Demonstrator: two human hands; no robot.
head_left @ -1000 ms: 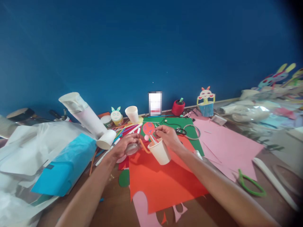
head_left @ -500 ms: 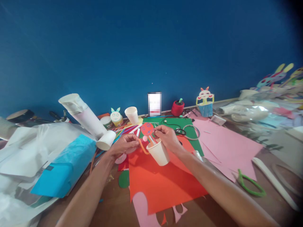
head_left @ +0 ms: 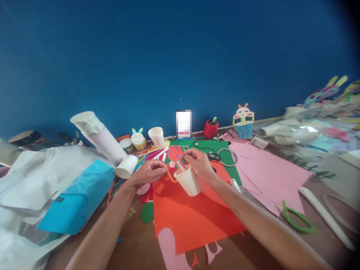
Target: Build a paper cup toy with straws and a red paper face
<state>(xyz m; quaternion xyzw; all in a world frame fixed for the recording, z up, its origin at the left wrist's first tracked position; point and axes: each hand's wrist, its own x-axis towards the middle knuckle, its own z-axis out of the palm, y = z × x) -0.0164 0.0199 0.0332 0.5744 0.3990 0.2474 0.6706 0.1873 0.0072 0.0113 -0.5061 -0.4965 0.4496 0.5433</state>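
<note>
A white paper cup leans to the left above the orange paper sheet. Out of its mouth rises a round red paper face with blue markings, on a pale stick. An orange pipe cleaner curves from the cup's left side up to my left hand, whose thumb and fingers pinch its end. My right hand is closed by the cup's right rim, with fingertips pinched just right of the red face. Whatever those fingertips hold is hidden. A small pink pom-pom shows between the hands.
Behind the hands lie colored sticks, another white cup and a green sheet. Pink paper and a green pipe cleaner ring are at right. A blue packet and a leaning white roll occupy the left.
The red face has turned slightly, and the orange pipe cleaner has shifted a little at my left fingertips. Both hands stay in nearly the same place.
</note>
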